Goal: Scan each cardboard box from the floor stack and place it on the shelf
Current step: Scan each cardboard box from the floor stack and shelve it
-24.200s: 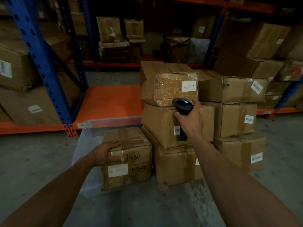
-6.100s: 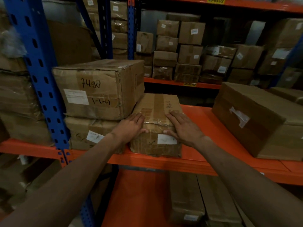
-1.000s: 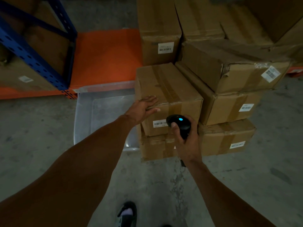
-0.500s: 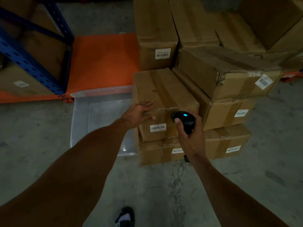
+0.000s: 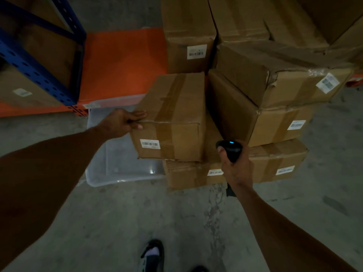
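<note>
- The fingers of the left hand are laid fairly straight over the top near-left corner of a cardboard box, with the thumb pressed against its near face; the corner is held between them.
- The right hand is curled around the handle of a black scanner, held to the right of that box; a small blue light is seen on the scanner's head.
- The held box is seen at the left end of the floor stack, tilted and turned askew, resting on a lower box and overhanging it to the left.
- A white barcode label is seen low on the near face of the held box, and brown tape is run across its top and down that face.
- To the right, three more labelled boxes are piled one on another, the top one crushed at its near edge.
- A clear plastic tub is seen on the concrete floor just left of the stack, partly under the overhanging box.
- Farther left, an orange shelf deck and blue rack uprights are seen, with a labelled carton stored behind the uprights.
- A shoe is seen at the near edge of the view.
</note>
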